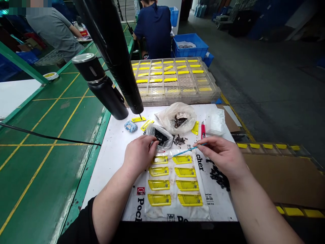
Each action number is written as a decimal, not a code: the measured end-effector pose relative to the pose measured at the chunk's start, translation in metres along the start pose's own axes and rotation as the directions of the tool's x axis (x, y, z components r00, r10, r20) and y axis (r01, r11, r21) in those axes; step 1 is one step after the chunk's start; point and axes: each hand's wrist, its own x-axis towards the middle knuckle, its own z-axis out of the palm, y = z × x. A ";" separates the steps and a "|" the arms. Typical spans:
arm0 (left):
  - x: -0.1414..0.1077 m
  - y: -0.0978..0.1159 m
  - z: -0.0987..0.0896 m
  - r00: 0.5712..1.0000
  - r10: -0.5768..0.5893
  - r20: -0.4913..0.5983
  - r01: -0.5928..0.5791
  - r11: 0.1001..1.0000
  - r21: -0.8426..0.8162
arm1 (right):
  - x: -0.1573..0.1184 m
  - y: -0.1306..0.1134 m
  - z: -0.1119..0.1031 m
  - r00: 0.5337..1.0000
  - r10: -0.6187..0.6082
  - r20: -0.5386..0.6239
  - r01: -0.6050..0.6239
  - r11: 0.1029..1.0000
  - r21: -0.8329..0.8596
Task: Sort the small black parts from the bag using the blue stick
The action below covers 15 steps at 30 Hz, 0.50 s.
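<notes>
Blue slim-handled tool [190, 151] pinched firmly in the right fingers [204, 143], poised over yellow plastic parts [187, 185] ranked just below the fingertips for easy reach; the curled left hand [139, 156] seems empty, beside a plastic bag of black fasteners [160, 137].

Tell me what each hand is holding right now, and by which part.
The right hand pinches a blue stick near its right end. Whether the left hand holds anything cannot be told; its fingers hide it.

You're in a plain black sleeve [76, 228] on the left arm, well behind your left hand [139, 154], with your left forearm [109, 206] bare up to it, right forearm [261, 210] bare too.
</notes>
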 end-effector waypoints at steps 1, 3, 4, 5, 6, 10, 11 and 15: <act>0.000 0.000 0.000 1.000 -0.001 -0.002 0.001 1.000 -0.001 | 0.000 -0.001 0.000 1.000 0.002 0.002 -0.002 1.000 -0.007; 0.000 0.000 0.000 1.000 0.000 -0.003 0.000 1.000 -0.003 | -0.001 -0.002 0.000 1.000 -0.006 -0.002 0.006 1.000 -0.019; 0.001 0.000 0.000 1.000 0.002 -0.002 -0.002 1.000 -0.004 | -0.001 -0.003 0.001 1.000 -0.015 -0.007 0.014 1.000 -0.024; 0.001 0.001 0.000 1.000 0.004 -0.001 -0.004 1.000 -0.006 | -0.001 -0.004 0.002 1.000 -0.023 -0.015 0.022 0.999 -0.028; 0.001 0.001 0.000 1.000 0.006 -0.001 -0.006 1.000 -0.007 | -0.001 -0.005 0.002 0.999 -0.029 -0.025 0.028 0.999 -0.029; 0.001 0.000 0.000 1.000 0.008 -0.003 -0.008 1.000 -0.015 | -0.002 -0.007 0.002 0.996 -0.015 -0.089 0.016 1.000 0.016; 0.001 0.000 0.000 1.000 0.008 -0.004 -0.008 1.000 -0.016 | -0.002 -0.007 0.002 0.995 -0.012 -0.097 0.015 0.999 0.037; 0.000 0.000 0.001 1.000 0.011 -0.006 -0.011 1.000 -0.024 | -0.002 -0.009 0.000 1.000 -0.004 0.006 0.003 0.999 0.049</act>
